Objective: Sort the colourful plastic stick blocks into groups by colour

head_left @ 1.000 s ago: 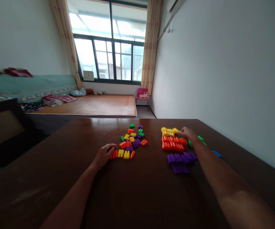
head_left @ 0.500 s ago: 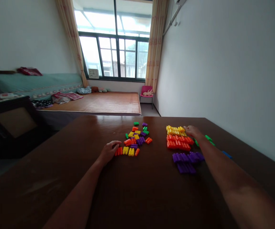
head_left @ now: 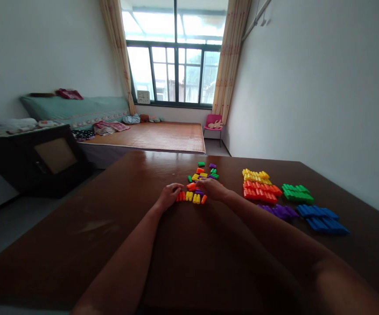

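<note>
My left hand [head_left: 170, 195] rests on the table at the left edge of the loose pile, its fingers loosely bent and apart beside short orange plastic pieces [head_left: 180, 196]. Over the right side of that pile reaches my right hand [head_left: 213, 188], fingers stretched toward an orange piece [head_left: 191, 187]; I see nothing held in it. Around the hands lie small tube-shaped pieces in several colours, among them yellow pieces [head_left: 196, 199], a green piece [head_left: 201, 164] and a purple piece [head_left: 212, 166]. My right hand hides part of the pile.
Sorted by colour to the right are yellow rows [head_left: 256, 176], orange rows [head_left: 261, 193], purple rows [head_left: 279, 212], green rows [head_left: 297, 193] and blue rows [head_left: 322, 218]. All stand on the brown table [head_left: 110, 218]. A bed [head_left: 166, 135] and a pink chair [head_left: 213, 120] are beyond it.
My right hand has moved left from the yellow rows to the loose pile, uncovering the green and blue rows. The left hand stays beside the orange pieces. The view has turned left.
</note>
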Tool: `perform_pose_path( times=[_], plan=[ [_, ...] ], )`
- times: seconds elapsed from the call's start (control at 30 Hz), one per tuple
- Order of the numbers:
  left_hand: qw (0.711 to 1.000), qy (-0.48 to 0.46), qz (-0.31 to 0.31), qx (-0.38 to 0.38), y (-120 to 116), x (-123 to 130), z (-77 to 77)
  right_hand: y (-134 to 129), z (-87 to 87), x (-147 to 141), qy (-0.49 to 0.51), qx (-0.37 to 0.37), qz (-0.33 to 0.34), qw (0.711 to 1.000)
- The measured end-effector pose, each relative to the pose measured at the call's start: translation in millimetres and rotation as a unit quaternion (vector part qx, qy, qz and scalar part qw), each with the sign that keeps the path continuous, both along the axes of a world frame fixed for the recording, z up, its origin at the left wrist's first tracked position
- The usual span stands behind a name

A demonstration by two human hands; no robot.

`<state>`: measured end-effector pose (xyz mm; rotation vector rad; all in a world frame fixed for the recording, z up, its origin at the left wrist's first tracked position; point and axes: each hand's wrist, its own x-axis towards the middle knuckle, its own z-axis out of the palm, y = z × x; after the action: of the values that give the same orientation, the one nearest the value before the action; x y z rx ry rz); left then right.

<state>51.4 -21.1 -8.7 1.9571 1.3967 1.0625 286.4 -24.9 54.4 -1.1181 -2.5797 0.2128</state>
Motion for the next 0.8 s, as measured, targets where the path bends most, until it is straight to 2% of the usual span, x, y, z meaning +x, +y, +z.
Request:
perform_pose_path(
  times=[0.17, 0.4, 0.6, 0.8],
  plan=[
    [1.000, -0.013, -0.007, 0.002, 1.8, 0.8, -2.4, -5.3, -14.6, -23.2, -0.096, -0.012, -0.032, 0.995],
    [1.000, -0.001, -0.011, 0.010, 3.0, -0.3, -1.8, -2.1, -28.3, -42.1, -0.086, -0.010, -0.059, 0.995],
    [1.000, -0.015, -0.021, 0.005, 2.4, -0.9, 0.6, 10.7, -26.5, -39.4, -0.041, -0.019, -0.068, 0.997],
    [1.000, -0.023, -0.019, -0.008, 0.6, -1.0, 2.1, 0.2, -14.5, -33.1, -0.008, -0.031, -0.051, 0.998]
  ],
)
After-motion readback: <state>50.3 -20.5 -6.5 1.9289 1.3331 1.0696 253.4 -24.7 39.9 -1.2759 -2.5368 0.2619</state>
